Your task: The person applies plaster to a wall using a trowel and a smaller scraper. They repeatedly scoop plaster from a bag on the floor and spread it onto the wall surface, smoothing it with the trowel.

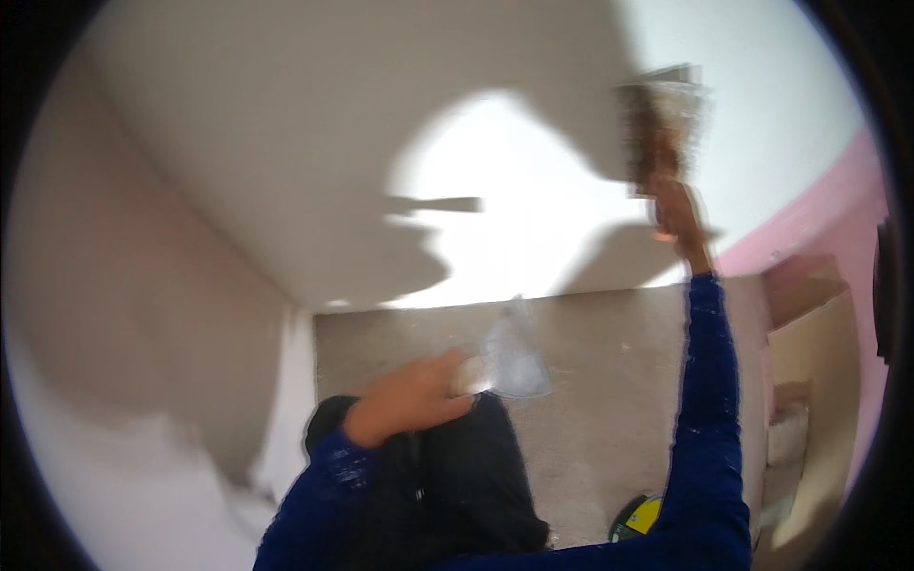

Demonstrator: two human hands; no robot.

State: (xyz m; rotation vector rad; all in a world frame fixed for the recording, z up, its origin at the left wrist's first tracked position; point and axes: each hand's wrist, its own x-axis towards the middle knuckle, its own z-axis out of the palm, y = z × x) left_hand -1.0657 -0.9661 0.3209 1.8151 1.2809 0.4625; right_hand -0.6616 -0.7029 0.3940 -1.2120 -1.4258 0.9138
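My left hand (405,398) is closed round the handle of a putty knife (519,364), held low in front of my dark trousers. Its pale, flared blade points right, above the floor. Stretched out to the upper right, my right hand (678,217) grips a plastering trowel (664,114) at the white wall (514,181). Motion smears the trowel, and I cannot tell whether its blade touches the wall. Brownish smears show on it. White spots mark both blue sleeves.
A second white wall (162,314) meets the first at a left corner. Pink wall (824,214) stands on the right, with flat boards (814,347) leaning there. A dark round object with a yellow patch (645,515) lies on the grey-brown floor (595,400). Shadows cross the walls.
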